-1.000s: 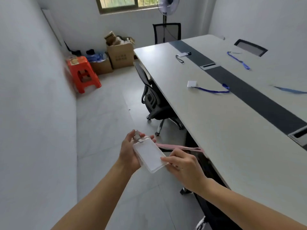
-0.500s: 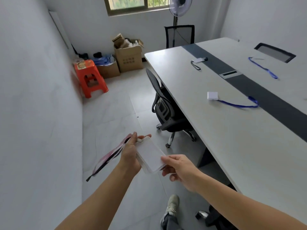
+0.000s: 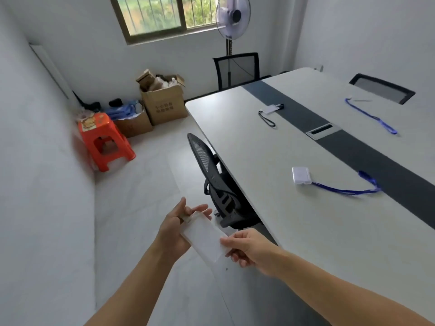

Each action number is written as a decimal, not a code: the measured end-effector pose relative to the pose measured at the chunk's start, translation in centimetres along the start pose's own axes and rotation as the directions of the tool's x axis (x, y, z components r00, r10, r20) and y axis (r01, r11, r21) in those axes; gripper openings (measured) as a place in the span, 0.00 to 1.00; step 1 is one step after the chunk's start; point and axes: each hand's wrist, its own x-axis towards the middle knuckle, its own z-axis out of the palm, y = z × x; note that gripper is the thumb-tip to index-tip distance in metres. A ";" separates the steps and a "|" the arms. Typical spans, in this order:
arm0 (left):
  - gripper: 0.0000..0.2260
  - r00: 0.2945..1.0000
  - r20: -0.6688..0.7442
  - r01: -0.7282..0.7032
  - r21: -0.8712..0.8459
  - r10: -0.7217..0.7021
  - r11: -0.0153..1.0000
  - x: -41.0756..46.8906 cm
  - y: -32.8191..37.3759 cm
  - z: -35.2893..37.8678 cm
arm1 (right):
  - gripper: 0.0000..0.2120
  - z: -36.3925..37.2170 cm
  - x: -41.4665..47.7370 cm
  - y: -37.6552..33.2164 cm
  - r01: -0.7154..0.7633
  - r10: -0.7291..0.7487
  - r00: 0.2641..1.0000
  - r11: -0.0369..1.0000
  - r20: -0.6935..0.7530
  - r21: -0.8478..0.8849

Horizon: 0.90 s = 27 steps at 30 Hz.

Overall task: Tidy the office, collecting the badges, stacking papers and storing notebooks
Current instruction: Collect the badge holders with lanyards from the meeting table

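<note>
I hold a clear white badge holder (image 3: 204, 236) low in front of me, over the floor beside the table. My left hand (image 3: 175, 228) grips its upper end near the clip. My right hand (image 3: 247, 248) pinches its lower corner. Its strap is hidden. On the long white table (image 3: 294, 220) lie three more badges: a white one with a blue lanyard (image 3: 301, 175), one with a black lanyard (image 3: 270, 110) farther back, and a blue lanyard (image 3: 370, 116) at the far right.
A black mesh chair (image 3: 216, 184) is tucked under the table's near edge, just beyond my hands. An orange stool (image 3: 103, 140) and cardboard boxes (image 3: 162, 104) stand by the back wall. A fan (image 3: 231, 17) and two more chairs stand at the table's far end.
The pink lanyard that swung out left of my left hand is no longer in sight. My view has advanced along the table, and both hands still hold the badge holder.
</note>
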 end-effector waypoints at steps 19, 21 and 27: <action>0.24 0.933 0.098 0.335 0.112 -0.346 0.936 26.6 8.5 11.5 | 0.06 -30.9 12.9 -1.8 -0.144 0.370 0.318 0.929 -0.873 0.341; 0.24 0.928 0.059 0.357 0.146 -0.368 0.923 27.9 8.1 12.0 | 0.06 -33.5 14.4 -2.3 -0.237 0.287 0.260 0.944 -0.922 0.227; 0.24 0.928 -0.026 0.372 0.151 -0.372 0.916 30.1 7.3 11.8 | 0.25 -40.2 19.3 -6.0 -0.512 0.149 0.349 0.857 -0.925 -0.055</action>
